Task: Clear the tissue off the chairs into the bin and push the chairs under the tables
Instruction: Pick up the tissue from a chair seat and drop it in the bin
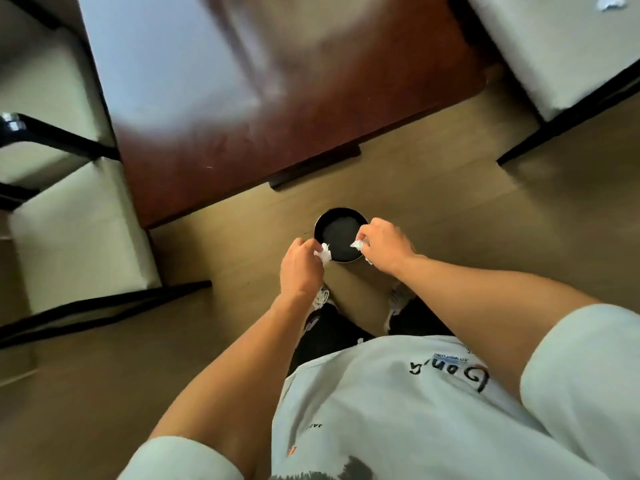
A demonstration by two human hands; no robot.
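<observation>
Viewed from above, looking down past a pale T-shirt and 2 shoes at a tan floor. Left hand and right hand held side by side over a round black bin standing on the floor. Left-hand fingers curled, pinching a crumpled white tissue at the bin's near-left rim. Right-hand fingers likewise curled, pinching a second tissue wad over the bin's right side. Dark red-brown bench just beyond the bin, its top blurred and glossy, with a black foot bar showing at its near edge. 2 cream-cushioned chairs with black frames at left, beside the bench edge, seats apparently bare. 1 further cream chair at upper right, with another scrap of white tissue lying on its seat at the top edge of view.
</observation>
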